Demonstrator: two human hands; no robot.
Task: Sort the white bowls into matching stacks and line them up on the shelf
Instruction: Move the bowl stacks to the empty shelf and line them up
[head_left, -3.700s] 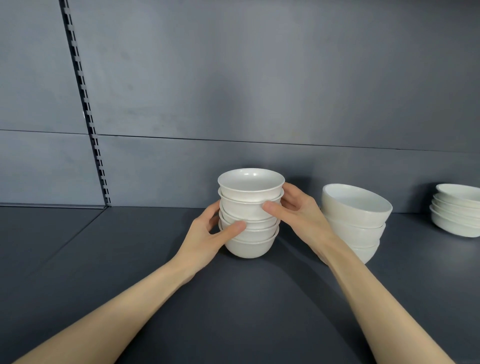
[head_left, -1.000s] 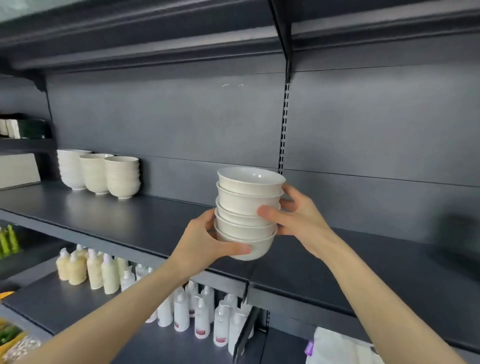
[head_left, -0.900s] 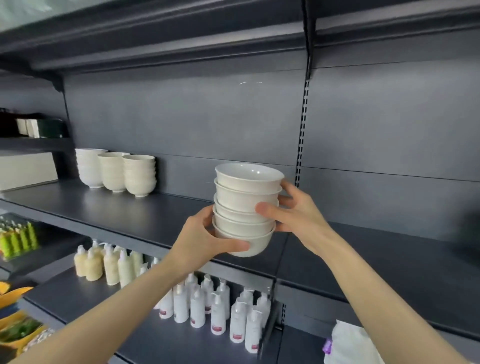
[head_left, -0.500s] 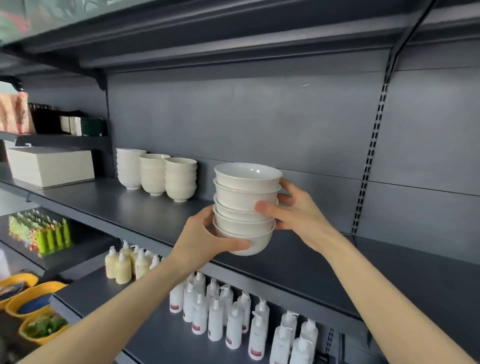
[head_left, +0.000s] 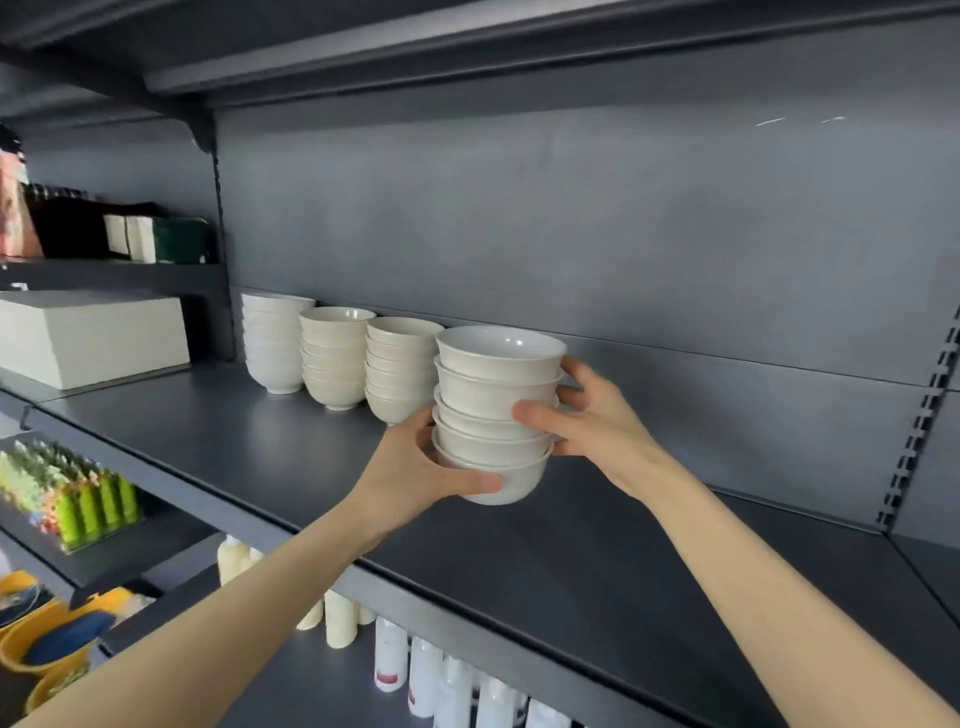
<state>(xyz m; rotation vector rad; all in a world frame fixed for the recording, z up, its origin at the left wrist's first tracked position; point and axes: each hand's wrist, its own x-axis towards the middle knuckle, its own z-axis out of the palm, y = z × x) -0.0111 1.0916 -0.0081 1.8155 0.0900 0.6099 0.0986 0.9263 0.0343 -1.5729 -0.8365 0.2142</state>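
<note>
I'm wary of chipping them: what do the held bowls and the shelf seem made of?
Held bowls: likely glazed ceramic or porcelain; glossy white, glint inside the top bowl. Melamine can't be excluded. Shelf: looks like painted metal; matte dark grey, thin folded front edge.

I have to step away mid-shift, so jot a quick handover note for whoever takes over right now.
Left hand: grips the carried bowl stack low down, thumb across the bottom bowl.
Right hand: grips the same stack higher up, from the other side.
Where: the stack is upright, apparently just off the shelf, right of three bowl stacks lined along the back wall.
Done: three stacks stand in a row.
Left: set this stack down at the row's right end, in line, then let go. No other loose bowls are in view.
</note>
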